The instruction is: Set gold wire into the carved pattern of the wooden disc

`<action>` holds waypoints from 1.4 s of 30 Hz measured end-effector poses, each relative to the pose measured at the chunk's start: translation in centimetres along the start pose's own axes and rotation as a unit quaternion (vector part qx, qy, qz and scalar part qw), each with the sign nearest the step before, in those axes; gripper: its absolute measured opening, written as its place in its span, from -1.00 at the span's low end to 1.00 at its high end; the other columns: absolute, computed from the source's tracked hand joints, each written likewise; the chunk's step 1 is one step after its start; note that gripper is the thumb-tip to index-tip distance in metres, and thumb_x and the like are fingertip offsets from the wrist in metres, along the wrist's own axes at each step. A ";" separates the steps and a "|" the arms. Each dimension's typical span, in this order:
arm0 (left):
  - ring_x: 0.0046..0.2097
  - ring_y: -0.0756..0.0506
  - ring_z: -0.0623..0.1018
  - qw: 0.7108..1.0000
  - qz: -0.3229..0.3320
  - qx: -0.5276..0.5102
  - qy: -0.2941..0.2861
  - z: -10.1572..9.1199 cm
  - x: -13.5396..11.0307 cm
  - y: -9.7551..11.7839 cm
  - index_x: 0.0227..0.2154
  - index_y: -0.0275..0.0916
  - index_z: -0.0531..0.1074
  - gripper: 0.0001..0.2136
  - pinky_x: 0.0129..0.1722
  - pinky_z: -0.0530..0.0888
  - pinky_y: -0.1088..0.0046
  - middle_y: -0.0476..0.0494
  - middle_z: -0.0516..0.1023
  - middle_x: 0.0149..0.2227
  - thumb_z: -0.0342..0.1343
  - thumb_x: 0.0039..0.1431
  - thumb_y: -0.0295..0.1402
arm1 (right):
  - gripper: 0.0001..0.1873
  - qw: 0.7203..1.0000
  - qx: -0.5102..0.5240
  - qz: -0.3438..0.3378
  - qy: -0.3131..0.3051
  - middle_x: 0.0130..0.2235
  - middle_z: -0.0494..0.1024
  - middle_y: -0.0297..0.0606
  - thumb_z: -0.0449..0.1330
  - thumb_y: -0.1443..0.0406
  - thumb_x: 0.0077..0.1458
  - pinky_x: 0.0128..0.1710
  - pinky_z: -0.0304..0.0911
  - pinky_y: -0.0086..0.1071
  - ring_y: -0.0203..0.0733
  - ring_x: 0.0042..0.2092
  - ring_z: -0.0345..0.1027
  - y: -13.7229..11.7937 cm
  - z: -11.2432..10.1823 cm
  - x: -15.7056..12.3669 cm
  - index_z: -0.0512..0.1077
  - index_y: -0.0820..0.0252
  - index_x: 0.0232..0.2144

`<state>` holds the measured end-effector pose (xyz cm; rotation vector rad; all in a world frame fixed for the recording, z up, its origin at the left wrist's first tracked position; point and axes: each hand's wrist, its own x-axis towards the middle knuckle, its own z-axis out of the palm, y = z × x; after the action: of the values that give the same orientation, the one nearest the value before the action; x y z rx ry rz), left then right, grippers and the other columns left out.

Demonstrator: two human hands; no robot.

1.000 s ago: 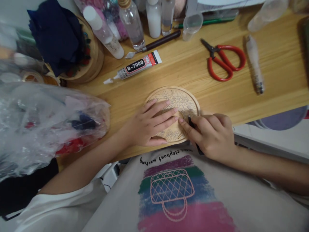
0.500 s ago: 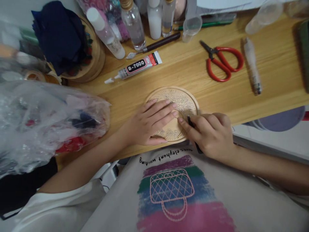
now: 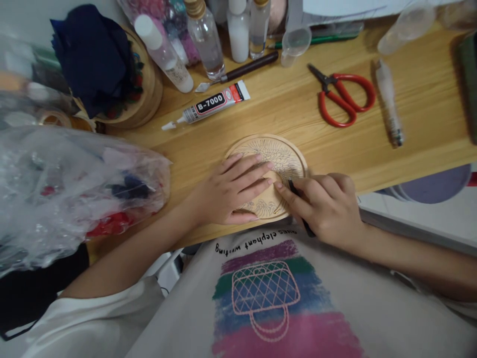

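A round wooden disc with an engraved line pattern lies near the front edge of the wooden table. My left hand lies flat on the disc with its fingers stretched out, pressing it down. My right hand is closed around a thin dark tool. The tool's tip rests on the disc just beside my left fingertips. The lower left part of the disc is hidden under my hands.
Behind the disc lie a B-7000 glue tube, red scissors, a dark-handled tool and a pale stick. Bottles and a small cup stand at the back. A clear plastic bag fills the left.
Hardly anything moved. Both hands stay on the disc; the view shifted slightly.
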<state>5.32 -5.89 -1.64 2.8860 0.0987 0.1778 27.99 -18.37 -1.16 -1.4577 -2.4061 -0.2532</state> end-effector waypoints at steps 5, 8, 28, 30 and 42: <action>0.33 -0.42 0.27 1.000 -0.003 0.000 0.011 0.1 0.0 0.0 0.19 -0.39 0.32 -0.40 0.28 0.20 -0.05 -0.43 0.29 0.31 -0.02 0.33 0.03 | -0.72 0.995 0.047 0.074 0.039 -0.19 0.55 -0.15 0.11 0.30 0.30 -0.26 0.15 -0.25 -0.15 -0.22 0.36 0.7 0.6 -0.2 0.39 0.20 0.03; 0.33 -0.41 0.26 1.000 -0.003 0.002 0.013 0.2 0.0 0.0 0.19 -0.38 0.32 -0.40 0.28 0.20 -0.04 -0.42 0.27 0.32 -0.03 0.33 0.04 | -0.65 0.989 0.083 0.110 0.057 -0.17 0.55 -0.07 -0.04 0.26 0.37 -0.22 0.22 -0.20 -0.07 -0.16 0.42 1.1 0.6 -0.5 0.29 0.24 0.12; 0.33 -0.39 0.26 1.000 -0.007 0.001 0.024 0.6 -0.2 0.0 0.17 -0.36 0.35 -0.41 0.29 0.20 -0.02 -0.41 0.30 0.30 0.00 0.31 0.04 | -0.80 0.989 0.129 -0.035 0.056 -0.08 0.66 -0.08 0.07 0.22 0.33 0.02 0.28 -0.16 -0.05 0.10 0.45 0.1 1.1 -1.0 0.41 0.20 -0.13; 0.34 -0.38 0.25 1.000 -0.011 0.002 0.023 0.6 -0.3 0.0 0.18 -0.35 0.34 -0.41 0.30 0.19 -0.02 -0.41 0.29 0.31 0.00 0.31 0.04 | -0.80 0.990 0.119 -0.034 0.064 -0.11 0.67 -0.11 0.06 0.22 0.34 0.00 0.28 -0.18 -0.06 0.06 0.48 0.0 1.2 -1.0 0.42 0.20 -0.14; 0.38 -0.31 0.20 0.993 -0.055 -0.032 0.101 0.2 -0.7 0.0 0.24 -0.49 0.22 -0.30 0.37 0.08 0.06 -0.50 0.31 0.28 -0.17 0.37 0.10 | -0.89 0.985 0.129 -0.019 0.111 -0.12 0.68 -0.17 0.13 0.28 0.28 -0.06 0.31 -0.22 -0.10 0.02 0.52 -0.1 2.2 -1.1 0.43 0.16 -0.18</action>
<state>4.67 -6.01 -1.89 2.7814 0.2838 0.4444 27.93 -18.64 -3.56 -1.2021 -2.1942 -0.1010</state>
